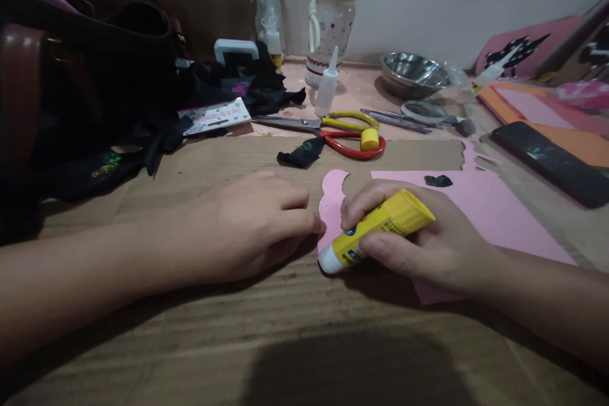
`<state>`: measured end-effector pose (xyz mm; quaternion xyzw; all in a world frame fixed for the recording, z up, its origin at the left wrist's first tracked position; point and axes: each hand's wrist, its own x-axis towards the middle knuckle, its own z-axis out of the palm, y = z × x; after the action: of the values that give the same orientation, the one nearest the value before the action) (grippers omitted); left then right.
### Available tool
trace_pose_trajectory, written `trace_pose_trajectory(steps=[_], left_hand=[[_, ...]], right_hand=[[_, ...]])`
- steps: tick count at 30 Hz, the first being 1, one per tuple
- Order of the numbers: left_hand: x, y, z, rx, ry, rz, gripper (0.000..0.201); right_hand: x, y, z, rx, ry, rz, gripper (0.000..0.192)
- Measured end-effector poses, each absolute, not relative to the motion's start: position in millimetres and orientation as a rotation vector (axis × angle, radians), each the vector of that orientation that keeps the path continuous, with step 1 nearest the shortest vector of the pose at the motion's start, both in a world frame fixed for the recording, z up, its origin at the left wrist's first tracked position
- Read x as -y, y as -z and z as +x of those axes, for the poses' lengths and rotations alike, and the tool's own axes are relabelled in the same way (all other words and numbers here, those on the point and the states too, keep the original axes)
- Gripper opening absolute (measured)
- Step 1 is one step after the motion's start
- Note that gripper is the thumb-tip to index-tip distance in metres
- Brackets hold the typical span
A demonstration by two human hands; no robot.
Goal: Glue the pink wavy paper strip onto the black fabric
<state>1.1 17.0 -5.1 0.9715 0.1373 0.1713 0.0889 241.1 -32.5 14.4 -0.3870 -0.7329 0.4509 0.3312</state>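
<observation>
The right hand (419, 247) was closed around a yellow glue stick (375, 229), its white tip pressed at the lower edge of a pink paper cutout (332, 203) — a light, rigid tube, probably best held round its barrel. The left hand (247, 225), at nine o'clock of the cutout, pinned that thin, floppy, easily creased paper with curled fingertips, grasping nothing. Farther off at twelve o'clock lay scissors (333, 130) on the cardboard (190, 165) — beyond them a steel bowl (413, 73).

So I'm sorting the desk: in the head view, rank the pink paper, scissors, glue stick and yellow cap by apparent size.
Largest to smallest:
1. pink paper
2. scissors
3. glue stick, though nearer the camera, so unsure against the scissors
4. yellow cap
</observation>
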Motion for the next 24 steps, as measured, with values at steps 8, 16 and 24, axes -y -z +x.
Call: trace_pose_trajectory(steps=[8, 16, 24], left_hand=[[-16.0, 5.1, 0.5, -0.422, -0.511, 2.876, 0.027], [-17.6, 7.9, -0.2, -0.405, -0.512, 2.893, 0.026], [-16.1, 4.9, 0.6, -0.424, -0.488, 2.913, 0.026]], right_hand=[[36.0, -5.2, 247.4, 1.758, -1.301, -1.059, 0.018], [32.5, -13.0, 241.8, 1.861, -1.202, -0.991, 0.010], [37.0, -5.8, 248.8, 1.855, -1.162, -1.051, 0.016]])
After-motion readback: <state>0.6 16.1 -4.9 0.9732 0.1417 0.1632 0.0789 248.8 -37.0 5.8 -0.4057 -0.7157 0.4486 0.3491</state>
